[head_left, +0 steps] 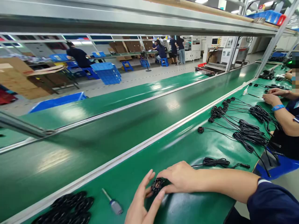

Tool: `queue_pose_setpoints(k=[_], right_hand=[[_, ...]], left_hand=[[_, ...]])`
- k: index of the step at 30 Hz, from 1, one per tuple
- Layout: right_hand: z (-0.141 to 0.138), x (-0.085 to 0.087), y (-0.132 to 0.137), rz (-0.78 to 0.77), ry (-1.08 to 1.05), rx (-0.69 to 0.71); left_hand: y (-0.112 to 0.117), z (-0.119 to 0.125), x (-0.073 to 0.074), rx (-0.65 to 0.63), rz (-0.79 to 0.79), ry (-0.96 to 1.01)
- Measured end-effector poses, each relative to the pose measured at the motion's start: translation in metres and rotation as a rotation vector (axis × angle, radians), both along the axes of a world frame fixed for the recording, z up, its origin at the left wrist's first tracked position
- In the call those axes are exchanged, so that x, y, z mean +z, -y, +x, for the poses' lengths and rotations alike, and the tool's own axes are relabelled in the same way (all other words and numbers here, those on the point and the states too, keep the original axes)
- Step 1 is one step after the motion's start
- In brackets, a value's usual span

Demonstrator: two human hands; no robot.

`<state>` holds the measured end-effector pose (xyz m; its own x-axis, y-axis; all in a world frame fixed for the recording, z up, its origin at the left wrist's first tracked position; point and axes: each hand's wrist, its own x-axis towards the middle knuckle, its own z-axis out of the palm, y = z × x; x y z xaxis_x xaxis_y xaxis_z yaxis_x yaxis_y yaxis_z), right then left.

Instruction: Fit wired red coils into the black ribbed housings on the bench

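Between my two hands is a small round black part (157,185) with coppery detail at its centre. My left hand (141,202) grips it from the left, thumb and fingers against its rim. From the right, my right hand (178,179) pinches the same part. A bundled black cable (216,161) with a plug end lies behind my right forearm; its join to the part is hidden by my hand. To the left of my hands lies a short screwdriver (115,206) with a greyish handle. Beside it is a pile of black rings (72,207).
Several black cables with round ends (249,132) lie on the green bench to the right. A co-worker's hands (273,95) work farther along. A white rail (144,143) separates the bench from the green belt (98,140). A metal shelf (140,18) spans overhead.
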<state>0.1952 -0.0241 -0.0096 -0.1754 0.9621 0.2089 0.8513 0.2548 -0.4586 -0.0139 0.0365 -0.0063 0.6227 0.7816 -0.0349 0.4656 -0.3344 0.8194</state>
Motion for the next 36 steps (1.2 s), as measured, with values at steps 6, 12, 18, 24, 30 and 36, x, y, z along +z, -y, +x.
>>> queue_pose_setpoints(k=[6,12,18,24,30,36], right_hand=[[0.006,-0.012,0.030,-0.064,-0.131,0.081],[0.020,0.006,0.052,-0.010,-0.299,0.142],[0.026,0.030,0.071,-0.019,-0.316,0.149],[0.038,0.054,0.078,-0.120,-0.359,0.102],[0.036,0.071,0.079,0.194,-0.342,0.108],[0.034,0.077,0.077,0.280,-0.347,0.175]], left_hand=[[0.020,0.000,-0.004,-0.127,0.026,0.028],[0.034,0.012,0.020,-0.082,-0.124,0.260],[0.053,0.019,0.022,0.017,-0.534,0.706],[0.060,0.022,0.029,0.044,-0.728,0.872],[0.061,0.020,0.032,0.037,-0.754,0.905],[0.063,0.020,0.030,0.023,-0.823,0.881]])
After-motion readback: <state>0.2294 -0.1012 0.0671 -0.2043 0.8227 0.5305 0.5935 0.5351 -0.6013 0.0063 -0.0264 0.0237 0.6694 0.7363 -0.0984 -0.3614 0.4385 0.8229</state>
